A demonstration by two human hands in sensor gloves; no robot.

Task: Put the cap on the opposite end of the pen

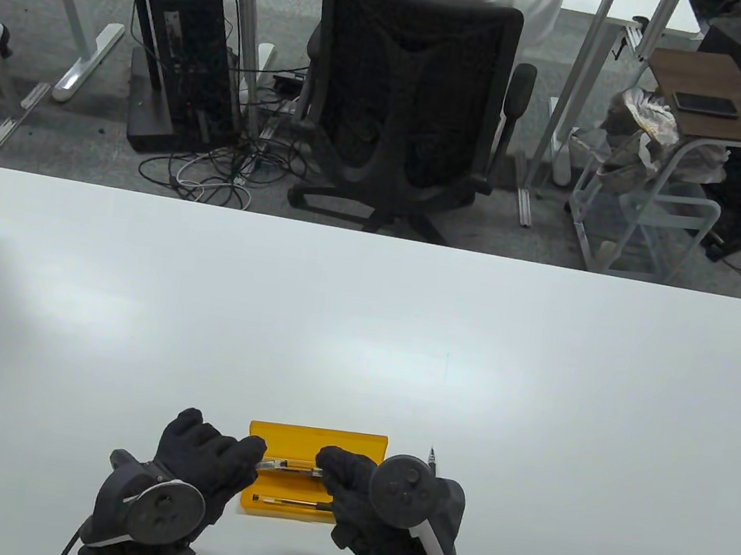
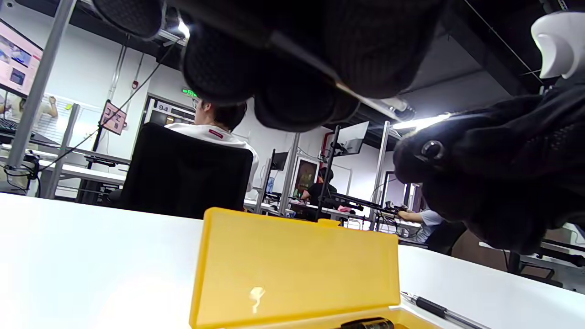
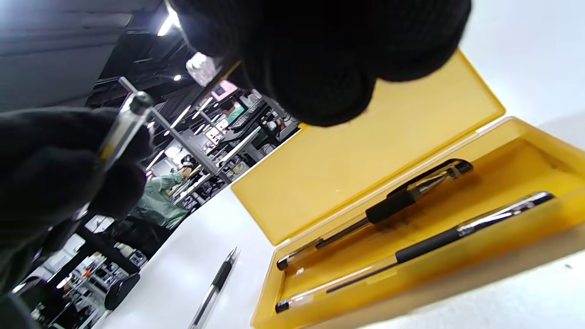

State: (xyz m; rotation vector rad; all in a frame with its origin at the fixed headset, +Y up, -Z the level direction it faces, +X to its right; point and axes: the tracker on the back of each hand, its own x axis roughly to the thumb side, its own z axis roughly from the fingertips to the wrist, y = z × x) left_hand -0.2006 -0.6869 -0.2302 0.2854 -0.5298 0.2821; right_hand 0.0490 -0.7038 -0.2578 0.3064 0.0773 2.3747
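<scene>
Gloved left hand (image 1: 204,458) and right hand (image 1: 347,482), each closed on one end of pen (image 1: 290,466), held level above open case (image 1: 317,438), seemingly to align cap; cap hidden.

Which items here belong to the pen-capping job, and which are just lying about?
In the job:
- clear pen, held between both hands
- left hand
- right hand

Lying about:
- yellow case, open
- two pens in the case
- loose pen on table
</scene>
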